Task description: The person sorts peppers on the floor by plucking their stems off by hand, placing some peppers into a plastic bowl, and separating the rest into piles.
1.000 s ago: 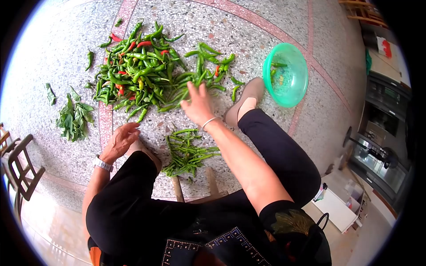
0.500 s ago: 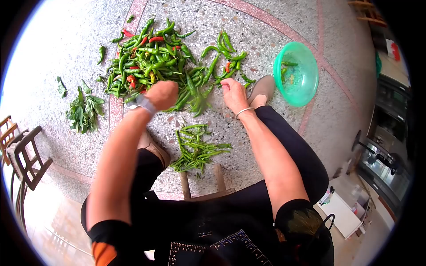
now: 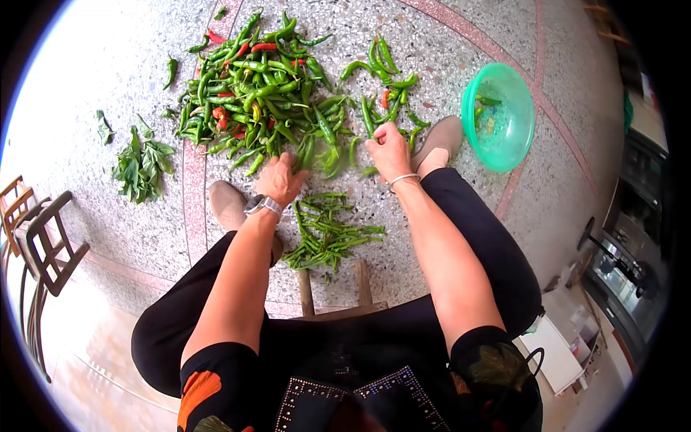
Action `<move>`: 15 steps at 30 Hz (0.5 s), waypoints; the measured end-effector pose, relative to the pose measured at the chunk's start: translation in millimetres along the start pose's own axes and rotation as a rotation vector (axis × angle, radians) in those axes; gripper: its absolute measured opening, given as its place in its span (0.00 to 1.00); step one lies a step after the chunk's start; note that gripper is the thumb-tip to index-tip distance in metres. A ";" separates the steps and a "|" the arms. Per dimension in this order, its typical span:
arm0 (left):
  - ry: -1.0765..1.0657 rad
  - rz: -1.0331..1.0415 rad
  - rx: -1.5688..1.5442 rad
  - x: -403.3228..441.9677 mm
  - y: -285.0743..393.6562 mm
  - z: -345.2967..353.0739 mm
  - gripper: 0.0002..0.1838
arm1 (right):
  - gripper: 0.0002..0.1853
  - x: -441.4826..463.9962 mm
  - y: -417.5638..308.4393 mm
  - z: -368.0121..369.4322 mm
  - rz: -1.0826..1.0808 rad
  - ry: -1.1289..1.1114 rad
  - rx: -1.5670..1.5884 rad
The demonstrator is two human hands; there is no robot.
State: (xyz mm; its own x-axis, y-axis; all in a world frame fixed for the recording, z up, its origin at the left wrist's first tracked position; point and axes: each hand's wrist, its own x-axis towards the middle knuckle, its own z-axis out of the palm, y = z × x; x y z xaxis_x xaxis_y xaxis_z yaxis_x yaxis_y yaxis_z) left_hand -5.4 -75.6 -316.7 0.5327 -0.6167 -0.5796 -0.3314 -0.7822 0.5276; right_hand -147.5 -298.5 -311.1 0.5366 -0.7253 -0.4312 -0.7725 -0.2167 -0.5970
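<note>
Green peppers (image 3: 331, 160) near the left hand (image 3: 281, 178), blurry in outline.

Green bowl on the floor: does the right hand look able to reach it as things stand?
Probably yes: the green bowl is uncovered, and only the right shoe, low on the floor, seems to lie between it and the right hand, which could likely pass over.

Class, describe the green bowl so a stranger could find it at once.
On the speckled floor, find the big pepper heap. Look right, past the right hand and right shoe, to the green bowl, set apart from the loose peppers by its round, translucent wall.
</note>
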 end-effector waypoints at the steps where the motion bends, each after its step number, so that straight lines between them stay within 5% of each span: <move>1: 0.054 0.030 0.013 0.2 6.3 6.3 0.22 | 0.18 -5.8 -4.5 -2.3 0.042 0.042 0.055; 3: 0.112 0.047 0.035 -0.7 12.9 15.7 0.22 | 0.23 -17.2 -7.8 6.2 0.066 0.050 0.131; 7: 0.034 -0.016 0.002 1.0 10.8 26.6 0.17 | 0.16 -25.7 -19.7 45.3 0.090 -0.159 0.064; 13: 0.085 -0.098 -0.205 3.3 7.5 40.2 0.27 | 0.19 -20.3 -18.0 70.6 0.139 -0.180 -0.086; 15: 0.091 -0.129 -0.256 0.7 15.1 35.1 0.27 | 0.17 -12.4 -7.9 58.4 0.178 -0.171 0.132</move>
State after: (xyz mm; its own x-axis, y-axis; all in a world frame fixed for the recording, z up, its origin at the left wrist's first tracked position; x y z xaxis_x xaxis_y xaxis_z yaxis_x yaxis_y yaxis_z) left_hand -37.4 -91.0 -330.9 0.6291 -0.4942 -0.5999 -0.0556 -0.7985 0.5994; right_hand -128.2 -249.6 -340.5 0.4547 -0.6214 -0.6380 -0.8146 -0.0006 -0.5800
